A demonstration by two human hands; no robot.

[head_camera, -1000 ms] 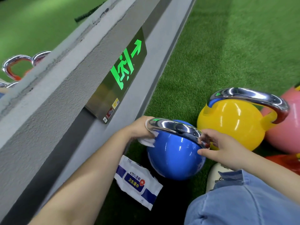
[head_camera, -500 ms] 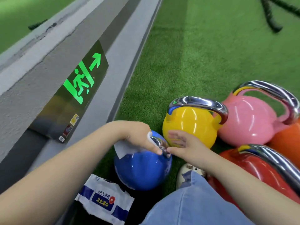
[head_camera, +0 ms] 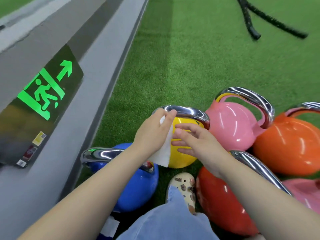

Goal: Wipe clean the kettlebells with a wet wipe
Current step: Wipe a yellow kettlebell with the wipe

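A yellow kettlebell (head_camera: 181,157) with a chrome handle stands on the green turf. My left hand (head_camera: 152,132) pinches a white wet wipe (head_camera: 162,153) at the left end of that handle, and the wipe hangs down over the yellow body. My right hand (head_camera: 195,141) hovers with straight fingers in front of the yellow body, beside the wipe. A blue kettlebell (head_camera: 136,184) sits under my left forearm. Pink (head_camera: 232,130), orange (head_camera: 290,149) and red (head_camera: 223,203) kettlebells crowd the right side.
A grey low wall (head_camera: 72,118) with a lit green exit sign (head_camera: 43,94) runs along the left. Black battle ropes (head_camera: 251,19) lie on the turf at the top right. My jeans leg (head_camera: 169,220) and shoe (head_camera: 183,186) sit between the blue and red kettlebells.
My left hand has lifted the wipe from the blue kettlebell's handle over to the yellow kettlebell's handle. My right hand has followed toward the yellow body. The view has shifted right.
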